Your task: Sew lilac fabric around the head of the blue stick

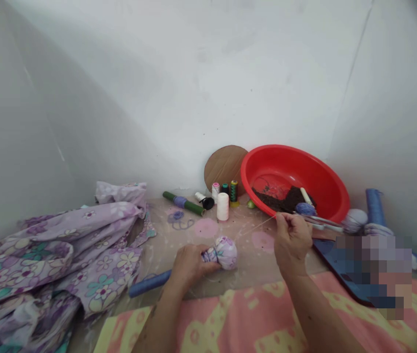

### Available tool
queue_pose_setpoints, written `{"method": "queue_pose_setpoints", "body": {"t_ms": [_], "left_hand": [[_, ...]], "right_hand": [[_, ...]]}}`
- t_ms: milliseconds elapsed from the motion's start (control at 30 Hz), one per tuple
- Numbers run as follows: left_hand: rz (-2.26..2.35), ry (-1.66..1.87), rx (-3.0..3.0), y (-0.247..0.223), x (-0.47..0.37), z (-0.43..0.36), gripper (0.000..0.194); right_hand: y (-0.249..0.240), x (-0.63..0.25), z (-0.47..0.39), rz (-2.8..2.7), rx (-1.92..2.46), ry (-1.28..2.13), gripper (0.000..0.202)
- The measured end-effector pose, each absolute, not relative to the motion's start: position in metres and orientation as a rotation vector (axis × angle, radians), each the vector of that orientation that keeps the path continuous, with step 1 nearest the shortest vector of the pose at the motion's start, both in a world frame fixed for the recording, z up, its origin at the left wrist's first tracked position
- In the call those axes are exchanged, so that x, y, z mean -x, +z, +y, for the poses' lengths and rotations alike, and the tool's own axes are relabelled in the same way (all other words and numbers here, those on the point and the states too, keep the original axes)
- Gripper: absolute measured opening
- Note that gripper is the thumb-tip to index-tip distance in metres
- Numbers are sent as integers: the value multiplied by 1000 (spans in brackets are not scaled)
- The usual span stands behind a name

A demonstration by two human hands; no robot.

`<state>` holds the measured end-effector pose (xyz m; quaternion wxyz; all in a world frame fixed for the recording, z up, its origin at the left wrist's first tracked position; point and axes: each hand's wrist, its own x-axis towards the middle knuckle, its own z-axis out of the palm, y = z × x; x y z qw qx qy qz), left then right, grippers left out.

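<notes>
My left hand is closed round the neck of a stick with a ball head covered in floral cloth. Its blue wrapped handle sticks out to the left, beyond my wrist. Dark cord binds the cloth at the neck. My right hand is raised to the right, fingers pinched on a thin pale thread that runs down toward the ball head. Whether a needle is in those fingers I cannot tell. A white thread spool stands just behind the ball.
A red basin with dark material, blue yarn and scissors leans at the back right, beside a round cardboard piece. Floral cloth is heaped at left. A green tube lies behind. Another blue wrapped stick and a dark tablet-like device are at right.
</notes>
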<state>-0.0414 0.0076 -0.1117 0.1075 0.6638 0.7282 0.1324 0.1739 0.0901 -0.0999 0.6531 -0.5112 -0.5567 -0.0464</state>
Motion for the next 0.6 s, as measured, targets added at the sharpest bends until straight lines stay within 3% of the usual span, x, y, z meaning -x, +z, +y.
{"method": "queue_pose_setpoints", "body": {"t_ms": [167, 600], "left_hand": [[2120, 404, -2001, -114, 43, 8, 40], [2060, 468, -2052, -113, 43, 5, 35]], "right_hand": [[-103, -175, 93, -1281, 1205, -145, 25], [-106, -115, 51, -2297, 816, -17, 14]]}}
